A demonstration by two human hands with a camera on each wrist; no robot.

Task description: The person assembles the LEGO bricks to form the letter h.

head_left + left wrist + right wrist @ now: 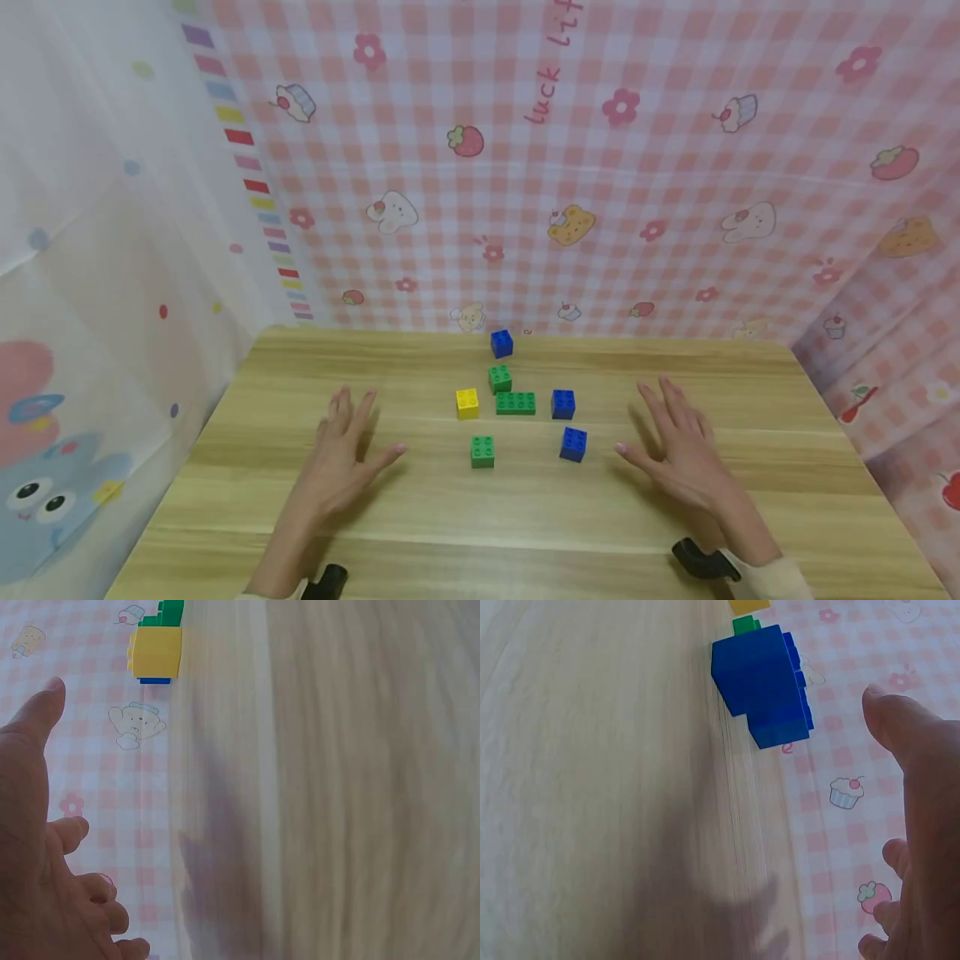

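Note:
My left hand (pixel 341 454) hovers over the table left of a group of toy building bricks, thumb spread from the fingers and nothing held. On the other side my right hand (pixel 678 454) is spread the same way, its thumb pointing at the nearer blue brick (pixel 573 444). Another blue brick (pixel 563 404) lies just behind that one. In the middle sit a long green brick (pixel 516 403) and a small green brick (pixel 499 378) close behind it. A yellow brick (pixel 467 403) stands to their left. One more green brick (pixel 482 452) is nearest the front, and a third blue brick (pixel 502 343) is farthest back.
The wooden table (pixel 450 533) ends at the back against a pink checked cloth (pixel 510 183). A white patterned cloth (pixel 112 250) hangs along the left side. Black straps (pixel 705 560) are on both wrists.

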